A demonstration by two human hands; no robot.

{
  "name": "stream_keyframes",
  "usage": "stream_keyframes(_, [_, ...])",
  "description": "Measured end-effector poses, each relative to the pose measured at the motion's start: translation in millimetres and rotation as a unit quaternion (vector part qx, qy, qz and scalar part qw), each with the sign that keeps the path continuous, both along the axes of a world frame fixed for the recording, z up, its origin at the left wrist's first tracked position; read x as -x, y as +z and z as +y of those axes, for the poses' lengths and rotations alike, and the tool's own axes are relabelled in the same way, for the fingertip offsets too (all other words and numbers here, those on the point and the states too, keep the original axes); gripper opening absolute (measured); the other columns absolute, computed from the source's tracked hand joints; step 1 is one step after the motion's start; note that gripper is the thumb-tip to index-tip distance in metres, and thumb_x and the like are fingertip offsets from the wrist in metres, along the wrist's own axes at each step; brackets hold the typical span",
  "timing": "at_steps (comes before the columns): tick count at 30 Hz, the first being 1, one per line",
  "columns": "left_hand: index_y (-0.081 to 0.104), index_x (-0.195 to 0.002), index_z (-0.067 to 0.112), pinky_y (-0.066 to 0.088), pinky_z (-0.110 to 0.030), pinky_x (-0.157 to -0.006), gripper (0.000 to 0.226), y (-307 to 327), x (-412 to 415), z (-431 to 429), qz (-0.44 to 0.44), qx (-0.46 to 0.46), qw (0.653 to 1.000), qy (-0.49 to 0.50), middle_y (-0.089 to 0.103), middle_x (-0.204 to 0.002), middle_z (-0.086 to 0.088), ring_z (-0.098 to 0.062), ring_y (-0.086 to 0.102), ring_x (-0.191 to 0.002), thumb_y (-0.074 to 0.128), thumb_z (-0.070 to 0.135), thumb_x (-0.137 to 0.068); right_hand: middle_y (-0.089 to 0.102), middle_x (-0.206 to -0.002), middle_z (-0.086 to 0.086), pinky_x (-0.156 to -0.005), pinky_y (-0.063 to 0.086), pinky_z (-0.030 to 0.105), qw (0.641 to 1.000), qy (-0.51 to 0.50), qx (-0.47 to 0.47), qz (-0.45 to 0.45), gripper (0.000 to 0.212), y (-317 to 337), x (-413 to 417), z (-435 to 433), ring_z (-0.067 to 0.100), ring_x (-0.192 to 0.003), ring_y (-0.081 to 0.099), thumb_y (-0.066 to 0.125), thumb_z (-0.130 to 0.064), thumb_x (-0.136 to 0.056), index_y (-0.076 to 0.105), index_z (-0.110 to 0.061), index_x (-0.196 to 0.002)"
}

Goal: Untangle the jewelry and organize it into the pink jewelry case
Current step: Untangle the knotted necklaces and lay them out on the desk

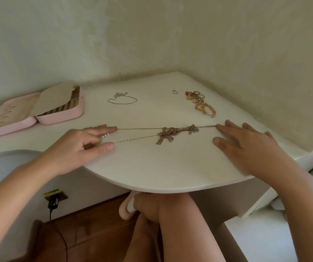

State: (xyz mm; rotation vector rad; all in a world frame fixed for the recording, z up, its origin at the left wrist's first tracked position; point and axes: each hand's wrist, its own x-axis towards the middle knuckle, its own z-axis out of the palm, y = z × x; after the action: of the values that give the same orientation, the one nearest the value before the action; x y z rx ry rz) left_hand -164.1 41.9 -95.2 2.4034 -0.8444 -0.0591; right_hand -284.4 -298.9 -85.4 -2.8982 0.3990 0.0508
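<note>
A knot of tangled chains (172, 132) lies mid-table, with thin strands stretched out to both sides. My left hand (87, 144) pins the upper strand under its straight index fingertip and the lower strand under its thumb. Its other fingers are curled, and a few small pearls (103, 136) show beside them. My right hand (246, 140) lies flat with straight fingers, one fingertip pressing the right end of the strand. The pink jewelry case (61, 115) stands open at the left rear, with beige flaps and ring slots showing.
On the white corner table (152, 167) lie a loose silver chain (122, 100), a single ring (174, 92) and a pile of rings and bead bracelets (201, 103). Walls close off the back and right. My knees sit under the rounded front edge.
</note>
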Motion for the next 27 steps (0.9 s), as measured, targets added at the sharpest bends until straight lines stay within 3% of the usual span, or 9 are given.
stream_keyframes(2, [0.071,-0.083,-0.004,0.025,-0.003,-0.102,0.101,-2,0,1,-0.009,0.028,1.0,0.01,0.045,-0.122,0.049,0.024,0.034,-0.123,0.04,0.091,-0.065,0.013,-0.16,-0.012,-0.117,0.012,0.05,1.0,-0.009,0.021,0.005,0.055,-1,-5,5,0.02,-0.147,0.011,0.021,-0.053,-0.099,0.021,-0.033,-0.15])
stream_keyframes(6, [0.066,-0.076,0.033,0.027,-0.013,-0.101,0.042,-3,9,-15,-0.056,0.053,0.996,0.038,0.053,-0.129,0.024,0.011,0.04,-0.127,0.053,0.073,-0.076,0.032,-0.154,0.001,-0.114,0.02,0.041,0.992,0.017,0.029,-0.118,0.044,-6,-18,19,0.026,-0.14,0.027,0.039,-0.04,-0.099,0.044,-0.022,-0.139])
stream_keyframes(9, [0.062,-0.095,0.037,0.028,-0.002,-0.097,0.018,-3,16,-40,-0.119,0.077,0.989,0.045,0.054,-0.129,0.017,0.006,0.044,-0.124,0.058,0.051,-0.084,0.054,-0.132,-0.001,-0.092,0.031,0.019,0.964,0.104,-0.079,-0.23,0.033,1,-32,35,0.017,-0.119,0.048,0.057,-0.017,-0.094,0.058,-0.019,-0.127])
stream_keyframes(11, [0.064,-0.098,0.031,0.034,0.0,-0.091,0.012,-1,16,-61,-0.127,0.099,0.987,0.029,0.061,-0.12,0.017,0.007,0.052,-0.113,0.062,0.032,-0.087,0.059,-0.118,-0.004,-0.075,0.032,0.014,0.962,0.167,-0.088,-0.196,0.029,5,-48,43,0.009,-0.098,0.052,0.061,-0.016,-0.091,0.062,-0.02,-0.121])
stream_keyframes(16, [0.065,-0.083,0.032,0.046,-0.012,-0.078,0.028,10,-6,-114,0.018,0.154,0.988,0.019,0.069,-0.088,0.014,0.002,0.063,-0.082,0.065,0.003,-0.085,0.065,-0.087,-0.009,-0.061,0.037,0.01,0.963,0.244,-0.078,-0.081,0.01,29,-87,43,0.007,-0.078,0.056,0.071,-0.017,-0.082,0.072,-0.022,-0.091])
stream_keyframes(19, [0.066,-0.086,0.023,0.052,-0.026,-0.082,0.028,18,-22,-131,0.15,0.154,0.977,-0.006,0.071,-0.085,0.001,-0.013,0.066,-0.084,0.063,-0.005,-0.083,0.067,-0.078,-0.008,-0.058,0.043,0.012,0.957,0.267,-0.11,-0.018,0.009,40,-100,40,0.005,-0.064,0.058,0.069,-0.013,-0.081,0.072,-0.02,-0.085])
stream_keyframes(22, [0.067,-0.095,0.015,0.052,-0.02,-0.08,0.025,23,-35,-130,0.259,0.149,0.953,-0.044,0.071,-0.085,-0.001,-0.012,0.065,-0.082,0.079,0.007,-0.075,0.07,-0.082,-0.007,-0.057,0.043,0.009,0.953,0.269,-0.142,0.014,0.007,40,-107,34,-0.003,-0.06,0.056,0.068,-0.016,-0.082,0.07,-0.02,-0.087])
stream_keyframes(25, [0.068,-0.092,0.013,0.053,-0.025,-0.084,0.047,25,-41,-126,0.277,0.147,0.948,-0.048,0.073,-0.084,-0.002,-0.012,0.067,-0.08,0.091,0.029,-0.054,0.069,-0.081,-0.004,-0.06,0.043,0.009,0.933,0.267,-0.243,0.01,0.006,38,-112,31,0.001,-0.066,0.057,0.064,-0.013,-0.084,0.068,-0.015,-0.088])
stream_keyframes(27, [0.07,-0.086,0.011,0.053,-0.023,-0.082,0.042,23,-41,-127,0.262,0.151,0.953,-0.027,0.074,-0.081,-0.003,-0.012,0.068,-0.078,0.082,0.036,-0.054,0.067,-0.078,0.004,-0.068,0.048,0.015,0.906,0.264,-0.331,-0.002,0.005,39,-118,30,0.008,-0.069,0.059,0.059,-0.004,-0.086,0.063,-0.007,-0.087])
